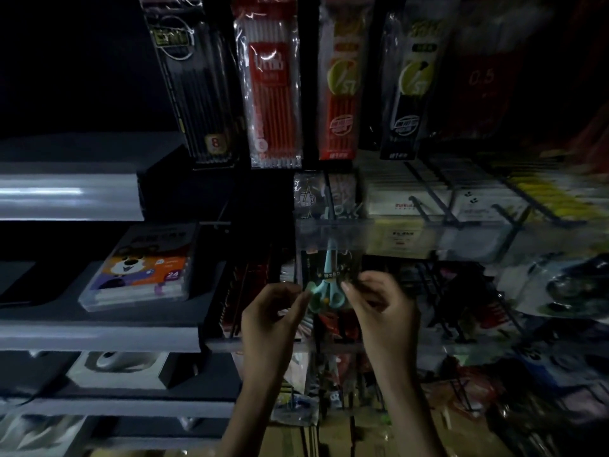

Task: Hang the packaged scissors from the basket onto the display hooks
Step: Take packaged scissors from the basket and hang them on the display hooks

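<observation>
Two hands meet in the lower middle of the frame with one scissors pack (326, 268) held between them. The left hand (273, 311) pinches the pack's left edge with curled fingers, and the right hand (379, 305) pinches the right edge the same way. The pack stands upright in the air, its teal scissors pointing blades up and their handles sitting low between the two sets of fingertips. It is in front of a dark wire rack (250, 291), just below a clear plastic strip (412, 235) that runs across the middle right. Whether it touches any hook is too dim to tell.

Across the top hang long pen packs side by side, a black one (197, 94) at upper left and a red one (273, 94) next to it. A crayon box (145, 268) lies on a grey shelf (99, 334) at middle left. Wire hooks (438, 202) with blurred goods fill the right side.
</observation>
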Demonstrator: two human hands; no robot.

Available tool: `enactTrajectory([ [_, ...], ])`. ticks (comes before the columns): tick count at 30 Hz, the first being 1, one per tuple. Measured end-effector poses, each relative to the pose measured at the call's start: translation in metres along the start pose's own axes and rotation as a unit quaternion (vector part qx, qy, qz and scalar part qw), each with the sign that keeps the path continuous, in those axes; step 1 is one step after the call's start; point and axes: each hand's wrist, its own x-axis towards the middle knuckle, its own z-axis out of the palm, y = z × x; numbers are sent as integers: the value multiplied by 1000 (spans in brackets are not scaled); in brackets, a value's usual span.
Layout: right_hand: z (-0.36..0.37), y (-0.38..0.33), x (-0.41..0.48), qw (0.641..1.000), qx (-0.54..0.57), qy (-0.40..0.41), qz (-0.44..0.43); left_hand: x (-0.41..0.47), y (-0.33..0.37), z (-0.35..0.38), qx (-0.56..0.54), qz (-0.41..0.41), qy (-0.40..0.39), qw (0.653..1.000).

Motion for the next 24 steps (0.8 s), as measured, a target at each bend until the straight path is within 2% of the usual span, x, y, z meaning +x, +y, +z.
enactTrajectory([
  [5, 9, 5, 8, 1000, -15, 13, -8, 10, 0, 3, -11, 3, 20, 1000],
  [14, 28, 7, 25, 998, 35, 42, 12, 30, -1, 17, -7, -7, 54, 998],
  [19, 37, 13, 28, 999, 14, 47, 5, 31, -4, 25, -9, -12, 84, 996],
  [24, 35, 17, 26, 999, -7, 30, 8, 29, -8, 25, 21, -9, 67, 997],
])
